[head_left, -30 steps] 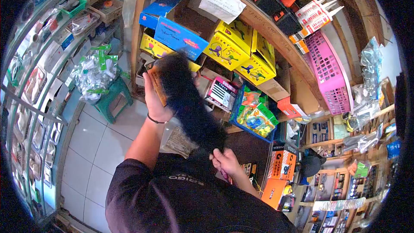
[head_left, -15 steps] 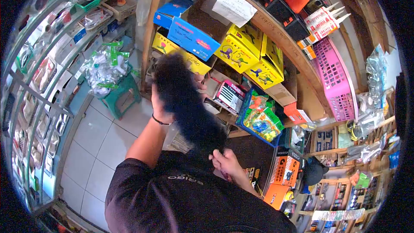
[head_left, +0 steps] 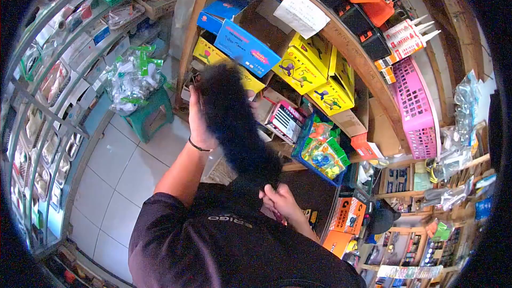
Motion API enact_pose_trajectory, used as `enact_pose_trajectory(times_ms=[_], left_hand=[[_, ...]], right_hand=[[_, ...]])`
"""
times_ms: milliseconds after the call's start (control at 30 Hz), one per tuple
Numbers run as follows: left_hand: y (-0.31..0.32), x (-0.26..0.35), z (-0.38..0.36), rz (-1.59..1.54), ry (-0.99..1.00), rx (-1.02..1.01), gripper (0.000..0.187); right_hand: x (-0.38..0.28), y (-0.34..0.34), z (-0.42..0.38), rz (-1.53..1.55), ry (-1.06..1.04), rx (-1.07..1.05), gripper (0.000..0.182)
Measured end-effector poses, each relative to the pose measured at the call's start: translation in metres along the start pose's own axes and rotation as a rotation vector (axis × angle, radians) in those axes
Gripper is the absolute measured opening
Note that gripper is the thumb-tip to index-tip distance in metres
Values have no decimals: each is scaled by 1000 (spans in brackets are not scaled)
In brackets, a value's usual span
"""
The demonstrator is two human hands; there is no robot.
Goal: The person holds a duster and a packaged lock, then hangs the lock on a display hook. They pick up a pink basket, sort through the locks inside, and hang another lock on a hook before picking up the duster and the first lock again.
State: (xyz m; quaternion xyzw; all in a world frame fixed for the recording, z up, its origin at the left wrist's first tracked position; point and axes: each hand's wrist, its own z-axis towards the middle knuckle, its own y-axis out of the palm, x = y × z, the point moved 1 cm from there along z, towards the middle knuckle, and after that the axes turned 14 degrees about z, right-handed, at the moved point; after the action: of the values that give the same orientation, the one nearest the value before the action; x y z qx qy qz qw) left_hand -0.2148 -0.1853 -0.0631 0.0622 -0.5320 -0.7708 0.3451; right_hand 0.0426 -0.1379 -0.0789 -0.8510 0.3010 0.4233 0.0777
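Observation:
A black fluffy duster (head_left: pixel 234 128) runs from my chest up to the wooden shelf. My right hand (head_left: pixel 280 198) is closed around its handle at the lower end. My left hand (head_left: pixel 198 120), with a dark band on the wrist, is raised beside the duster's head in front of the lower shelf. It grips a small flat box that the duster hides almost entirely. Just behind stand yellow boxes (head_left: pixel 304 66) and a blue box (head_left: pixel 250 48).
A pink basket (head_left: pixel 416 112) leans at the shelf's right end. On a green stool (head_left: pixel 152 114) to the left lies a bag of packets (head_left: pixel 130 77). A glass display case (head_left: pixel 48 106) lines the left side. The floor (head_left: pixel 117 170) is tiled.
The duster head has swept over the small box in my left hand, covering it. The view has shifted slightly; my right hand stays on the handle.

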Motion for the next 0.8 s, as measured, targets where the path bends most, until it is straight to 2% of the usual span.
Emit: enact_pose_trajectory(times_ms=[33, 67, 100, 167, 200, 233, 300, 367, 433, 467, 500, 533, 567, 600, 633, 667, 700, 767, 800], left_hand=[[12, 1, -2, -3, 49, 320, 64], [10, -1, -2, 2, 33, 357, 63], [2, -3, -5, -14, 81, 148, 64], [-26, -5, 1, 171, -59, -95, 60], [-30, -9, 1, 83, -26, -108, 62], [-3, -2, -5, 66, 27, -56, 68], [17, -1, 4, 59, 102, 297, 74], [-6, -8, -5, 110, 28, 4, 73], [-15, -6, 8, 10, -72, -163, 71], [-9, -4, 8, 16, -75, -165, 65], [1, -6, -8, 59, -46, -23, 63], [17, -3, -1, -31, 22, 187, 68], [22, -2, 3, -122, 92, 397, 73], [1, -6, -2, 134, 59, 71, 69], [-10, -14, -7, 137, 45, -52, 72], [-33, -19, -1, 62, -8, -111, 70], [-48, -21, 7, -12, -62, -169, 69], [-6, -11, -1, -33, -57, -46, 65], [10, -9, 6, 0, 9, 169, 67]], right_hand=[[0, 0, 0, 4, 4, 4, 34], [0, 1, 0, -98, -8, -25, 35], [0, 0, 0, -200, -23, -55, 36], [4, -1, -1, -274, -30, -89, 35], [1, 2, -4, -142, -15, -51, 35], [-1, 4, -5, -11, 1, -13, 35], [3, 0, -2, 42, -28, 22, 35], [9, -4, -4, -222, -14, -17, 38], [12, -6, -6, -182, -81, -100, 38], [6, -4, -8, -124, -38, -21, 38], [5, -2, -9, -63, 7, 56, 38], [9, -2, -2, 80, -18, 43, 38], [12, -2, -3, 85, -14, 43, 38], [11, -1, -4, -56, -13, -15, 38], [7, 0, -4, -201, -15, -72, 38], [20, -7, 2, -280, -152, -81, 38], [17, -7, 2, -283, -153, -79, 38], [10, -3, 1, 27, -13, 31, 37], [4, -1, 0, 75, 37, 79, 37]])
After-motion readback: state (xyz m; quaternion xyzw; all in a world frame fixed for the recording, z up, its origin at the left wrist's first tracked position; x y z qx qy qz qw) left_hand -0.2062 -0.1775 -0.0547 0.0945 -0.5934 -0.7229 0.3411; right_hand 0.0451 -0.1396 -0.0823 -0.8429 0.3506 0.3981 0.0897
